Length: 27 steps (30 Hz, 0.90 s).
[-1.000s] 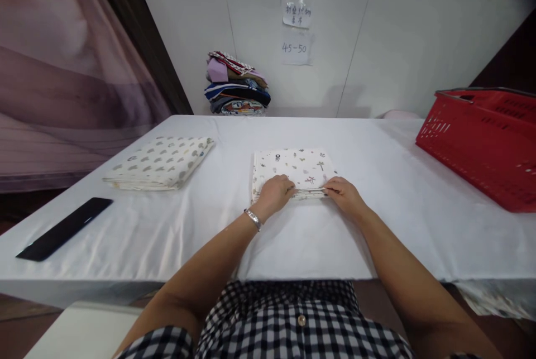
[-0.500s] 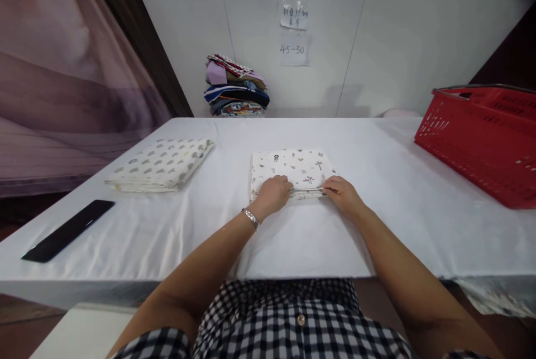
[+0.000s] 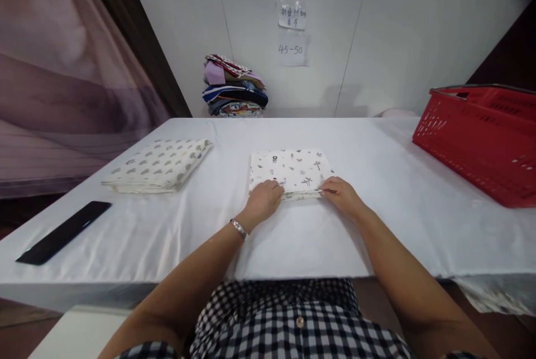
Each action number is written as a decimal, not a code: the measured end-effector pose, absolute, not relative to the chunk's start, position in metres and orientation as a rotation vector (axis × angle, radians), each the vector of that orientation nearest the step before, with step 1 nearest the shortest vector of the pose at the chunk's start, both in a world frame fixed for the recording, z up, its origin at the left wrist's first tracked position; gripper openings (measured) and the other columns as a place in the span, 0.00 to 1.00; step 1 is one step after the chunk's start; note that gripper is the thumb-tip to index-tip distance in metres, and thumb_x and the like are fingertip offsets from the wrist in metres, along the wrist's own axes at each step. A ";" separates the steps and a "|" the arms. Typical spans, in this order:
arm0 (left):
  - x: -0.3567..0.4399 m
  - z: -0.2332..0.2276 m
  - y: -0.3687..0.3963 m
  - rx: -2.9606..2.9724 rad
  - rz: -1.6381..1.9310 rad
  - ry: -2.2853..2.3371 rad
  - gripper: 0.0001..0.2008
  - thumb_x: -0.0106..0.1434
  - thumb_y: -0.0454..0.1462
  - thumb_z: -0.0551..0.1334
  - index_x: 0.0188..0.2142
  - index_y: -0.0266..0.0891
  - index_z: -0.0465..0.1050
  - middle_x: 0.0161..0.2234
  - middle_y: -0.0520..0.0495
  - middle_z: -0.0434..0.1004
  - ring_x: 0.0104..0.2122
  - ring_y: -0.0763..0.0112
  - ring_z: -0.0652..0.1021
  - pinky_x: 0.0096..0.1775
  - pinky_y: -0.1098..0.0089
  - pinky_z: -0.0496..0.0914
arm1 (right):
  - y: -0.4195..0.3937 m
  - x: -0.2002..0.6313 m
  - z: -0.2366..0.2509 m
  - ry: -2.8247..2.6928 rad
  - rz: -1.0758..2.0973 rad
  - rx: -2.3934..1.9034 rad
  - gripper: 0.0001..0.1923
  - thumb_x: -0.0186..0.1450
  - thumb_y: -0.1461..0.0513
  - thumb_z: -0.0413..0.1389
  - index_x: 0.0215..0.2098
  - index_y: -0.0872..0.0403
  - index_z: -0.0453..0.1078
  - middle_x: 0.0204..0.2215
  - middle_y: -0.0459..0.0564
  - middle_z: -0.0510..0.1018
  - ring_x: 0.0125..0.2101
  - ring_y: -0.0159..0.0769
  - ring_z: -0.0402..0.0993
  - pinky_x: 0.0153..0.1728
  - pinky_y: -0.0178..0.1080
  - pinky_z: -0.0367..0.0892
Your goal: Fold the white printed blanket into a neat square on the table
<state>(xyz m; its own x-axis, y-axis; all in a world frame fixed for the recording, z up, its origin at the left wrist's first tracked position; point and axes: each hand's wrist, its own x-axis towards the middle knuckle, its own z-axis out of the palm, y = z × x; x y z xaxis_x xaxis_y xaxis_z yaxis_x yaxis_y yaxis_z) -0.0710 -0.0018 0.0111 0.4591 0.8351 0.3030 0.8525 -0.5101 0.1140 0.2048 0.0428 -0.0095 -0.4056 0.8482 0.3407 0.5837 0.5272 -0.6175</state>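
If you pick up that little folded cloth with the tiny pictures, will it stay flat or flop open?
The folded cloth would probably sag and unfold, since it is thin stacked layers. It looks light. Both hands, left hand and right hand, pinch its near edge, which probably keeps the layers together.

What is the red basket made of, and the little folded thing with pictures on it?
The red basket looks like hard, glossy plastic: its walls are stiff with moulded slots. The folded patterned cloth looks like soft, matte cotton fabric: thin stacked layers show at its near edge.
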 end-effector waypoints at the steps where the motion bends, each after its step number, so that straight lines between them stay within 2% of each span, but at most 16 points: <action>1: -0.075 0.011 -0.003 -2.640 -0.512 -1.523 0.10 0.64 0.33 0.51 0.38 0.39 0.70 0.36 0.44 0.71 0.38 0.64 0.70 0.38 0.64 0.64 | 0.043 0.205 -0.009 -2.131 0.558 -1.159 0.08 0.60 0.60 0.55 0.33 0.48 0.76 0.34 0.48 0.76 0.38 0.38 0.69 0.39 0.42 0.65; 6: -0.101 0.015 -0.010 -2.621 -0.526 -1.564 0.10 0.65 0.37 0.52 0.34 0.40 0.72 0.34 0.44 0.72 0.37 0.64 0.70 0.38 0.63 0.63 | 0.042 0.207 -0.008 -2.098 0.627 -1.164 0.07 0.59 0.60 0.56 0.33 0.48 0.76 0.35 0.47 0.76 0.38 0.38 0.70 0.38 0.42 0.66; 10: -0.115 0.018 -0.012 -2.604 -0.541 -1.641 0.10 0.64 0.41 0.55 0.36 0.40 0.72 0.36 0.44 0.73 0.38 0.64 0.70 0.38 0.63 0.63 | 0.040 0.207 -0.005 -2.095 0.646 -1.143 0.07 0.60 0.59 0.55 0.32 0.48 0.76 0.34 0.48 0.76 0.37 0.38 0.71 0.39 0.42 0.66; 16: -0.112 0.017 -0.012 -2.609 -0.545 -1.661 0.06 0.63 0.37 0.57 0.34 0.39 0.71 0.33 0.47 0.72 0.37 0.65 0.70 0.39 0.64 0.62 | 0.038 0.206 -0.005 -2.061 0.627 -1.181 0.07 0.60 0.57 0.55 0.30 0.49 0.75 0.34 0.47 0.76 0.36 0.37 0.71 0.39 0.42 0.66; 27: -0.117 0.012 -0.020 -2.566 -0.725 -1.690 0.14 0.67 0.41 0.52 0.30 0.39 0.71 0.32 0.47 0.72 0.35 0.67 0.69 0.39 0.65 0.61 | 0.038 0.203 -0.006 -2.039 0.656 -1.166 0.08 0.59 0.56 0.55 0.27 0.50 0.73 0.31 0.48 0.74 0.35 0.37 0.71 0.37 0.41 0.65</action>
